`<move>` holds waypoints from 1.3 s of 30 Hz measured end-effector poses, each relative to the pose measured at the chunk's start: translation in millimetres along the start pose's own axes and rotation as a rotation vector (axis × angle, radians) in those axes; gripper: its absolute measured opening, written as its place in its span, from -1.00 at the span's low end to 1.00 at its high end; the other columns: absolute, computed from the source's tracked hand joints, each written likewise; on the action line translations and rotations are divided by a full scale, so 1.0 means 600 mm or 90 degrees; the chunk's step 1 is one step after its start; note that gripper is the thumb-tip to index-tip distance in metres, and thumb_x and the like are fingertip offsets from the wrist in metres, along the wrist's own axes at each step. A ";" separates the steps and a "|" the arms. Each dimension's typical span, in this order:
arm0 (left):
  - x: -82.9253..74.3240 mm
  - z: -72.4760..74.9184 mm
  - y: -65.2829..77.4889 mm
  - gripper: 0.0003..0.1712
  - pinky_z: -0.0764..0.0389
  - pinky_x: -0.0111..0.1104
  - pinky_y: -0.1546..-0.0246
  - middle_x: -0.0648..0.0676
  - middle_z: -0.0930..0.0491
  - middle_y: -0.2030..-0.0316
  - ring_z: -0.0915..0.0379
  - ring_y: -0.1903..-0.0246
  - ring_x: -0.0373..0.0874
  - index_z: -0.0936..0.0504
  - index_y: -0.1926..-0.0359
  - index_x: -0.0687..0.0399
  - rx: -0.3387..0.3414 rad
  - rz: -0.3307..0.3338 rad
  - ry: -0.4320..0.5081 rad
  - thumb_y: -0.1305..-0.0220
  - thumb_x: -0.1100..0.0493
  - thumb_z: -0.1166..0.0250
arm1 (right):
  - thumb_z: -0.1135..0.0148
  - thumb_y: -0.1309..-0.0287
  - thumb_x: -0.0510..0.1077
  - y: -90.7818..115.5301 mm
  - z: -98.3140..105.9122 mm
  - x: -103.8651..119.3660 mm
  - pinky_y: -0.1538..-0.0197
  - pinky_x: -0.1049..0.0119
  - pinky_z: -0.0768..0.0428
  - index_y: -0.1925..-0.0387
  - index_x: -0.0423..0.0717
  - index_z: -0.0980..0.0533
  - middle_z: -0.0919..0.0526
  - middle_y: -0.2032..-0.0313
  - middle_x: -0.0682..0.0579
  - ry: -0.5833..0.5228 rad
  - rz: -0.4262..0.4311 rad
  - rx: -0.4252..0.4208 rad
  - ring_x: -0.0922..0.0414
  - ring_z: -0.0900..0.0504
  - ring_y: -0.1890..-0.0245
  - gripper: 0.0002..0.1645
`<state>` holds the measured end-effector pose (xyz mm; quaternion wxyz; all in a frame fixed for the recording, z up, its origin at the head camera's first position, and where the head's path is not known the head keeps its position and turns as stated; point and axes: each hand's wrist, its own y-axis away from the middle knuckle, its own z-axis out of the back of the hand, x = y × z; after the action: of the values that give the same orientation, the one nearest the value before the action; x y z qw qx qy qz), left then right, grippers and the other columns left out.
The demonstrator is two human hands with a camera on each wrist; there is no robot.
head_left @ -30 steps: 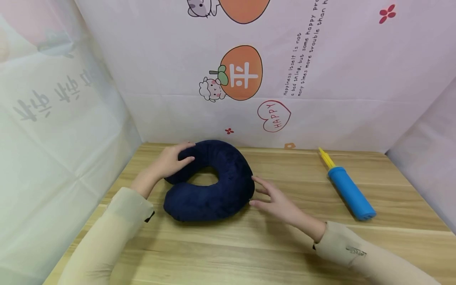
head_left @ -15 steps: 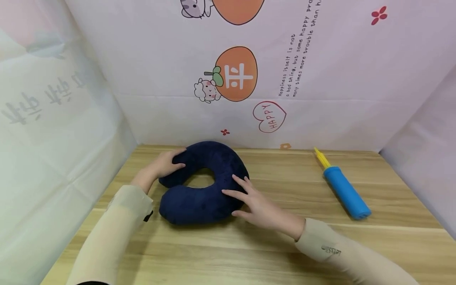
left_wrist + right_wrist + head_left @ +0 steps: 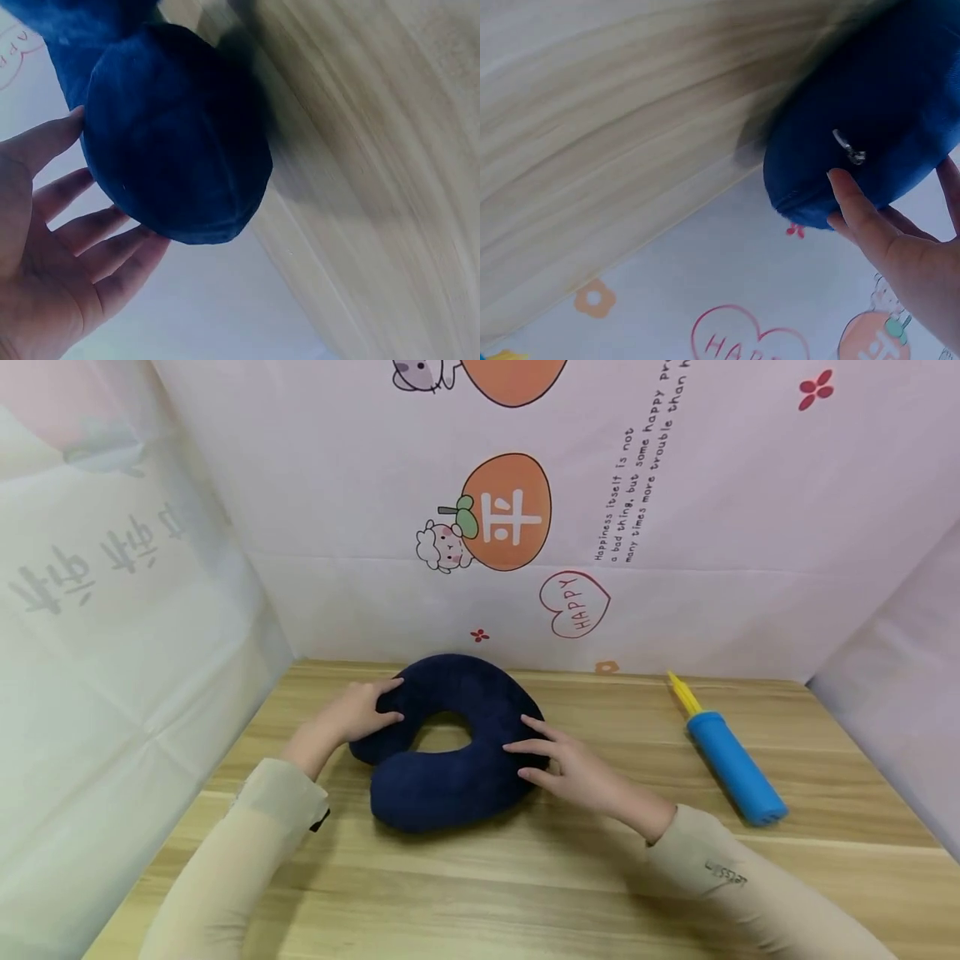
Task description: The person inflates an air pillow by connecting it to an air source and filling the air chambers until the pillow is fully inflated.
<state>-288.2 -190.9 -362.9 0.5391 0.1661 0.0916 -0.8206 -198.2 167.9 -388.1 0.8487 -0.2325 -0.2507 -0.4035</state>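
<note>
A dark navy U-shaped neck pillow (image 3: 450,789) lies on the wooden table, its gap facing left. My left hand (image 3: 360,712) touches the far arm's rounded end. In the left wrist view, the spread, relaxed fingers (image 3: 124,262) rest along that end (image 3: 176,142), the thumb on another side. On the pillow's curved right side, my right hand (image 3: 577,770) rests with its fingers extended and apart. A small metal zipper pull (image 3: 855,156) shows close to the right thumb in the right wrist view. Neither hand's fingers are curled round the pillow.
To the right lies a blue hand pump (image 3: 737,768) with a yellow nozzle (image 3: 682,693), pointing toward the back. A printed white cloth (image 3: 337,510) hangs behind the table (image 3: 480,893), and pale cloth (image 3: 127,677) bounds the left side.
My right hand has gone from the pillow's outer right edge up onto it, reaching further left half a second ago. The pillow has shifted slightly right; my left hand stays at its end.
</note>
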 end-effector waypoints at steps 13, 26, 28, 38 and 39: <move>-0.094 -0.035 0.034 -0.07 -0.50 0.08 -0.18 0.48 -0.35 -0.35 -0.45 -0.22 0.33 -0.16 -0.55 0.31 0.008 0.055 -0.094 -0.41 -0.07 -0.35 | -0.21 -0.49 -0.05 0.014 0.046 -0.033 0.21 0.19 -0.60 -0.35 -0.14 -0.50 -0.18 -0.49 -0.37 0.047 -0.086 -0.019 0.15 -0.63 0.37 -0.49; -0.155 -0.063 0.066 -0.06 -0.70 -0.08 0.20 0.54 -0.33 -0.33 -0.66 0.39 0.14 -0.18 -0.55 0.28 0.012 0.044 -0.084 -0.40 -0.11 -0.36 | -0.26 -0.35 0.31 0.016 0.045 -0.036 -0.36 -0.33 -0.23 -0.56 -0.20 -0.18 0.04 -0.57 -0.31 0.131 -0.151 -0.006 -0.43 -0.10 -0.46 0.02; -0.160 -0.066 0.069 -0.07 -0.70 -0.12 0.30 0.53 -0.34 -0.32 -0.61 0.49 0.06 -0.20 -0.55 0.26 0.009 0.041 -0.083 -0.40 -0.10 -0.36 | -0.24 -0.36 0.31 0.017 0.048 -0.040 -0.35 -0.34 -0.24 -0.57 -0.19 -0.16 0.06 -0.58 -0.30 0.125 -0.156 -0.003 -0.43 -0.11 -0.46 0.02; -0.138 -0.056 0.064 -0.26 -0.70 -0.11 0.32 0.40 -0.24 -0.45 -0.58 -0.07 0.31 -0.36 -0.50 0.14 -0.062 -0.014 -0.087 -0.45 -0.08 -0.31 | -0.13 -0.46 0.27 0.015 0.037 -0.031 -0.38 -0.37 -0.16 -0.58 -0.24 -0.07 0.12 -0.58 -0.31 0.181 -0.138 0.020 -0.45 0.06 -0.50 -0.02; -0.132 -0.055 0.059 -0.26 -0.70 -0.06 0.20 0.37 -0.17 -0.49 -0.47 -0.21 0.33 -0.35 -0.51 0.12 -0.066 -0.030 -0.082 -0.46 -0.08 -0.30 | -0.11 -0.46 0.30 0.015 0.033 -0.026 -0.36 -0.38 -0.16 -0.59 -0.24 -0.06 0.13 -0.58 -0.31 0.189 -0.131 0.026 -0.46 0.11 -0.50 0.00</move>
<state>-221.1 -126.6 -362.8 0.5322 0.0829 0.1032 -0.8362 -204.1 193.8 -384.3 0.8353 -0.1264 -0.1534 -0.5126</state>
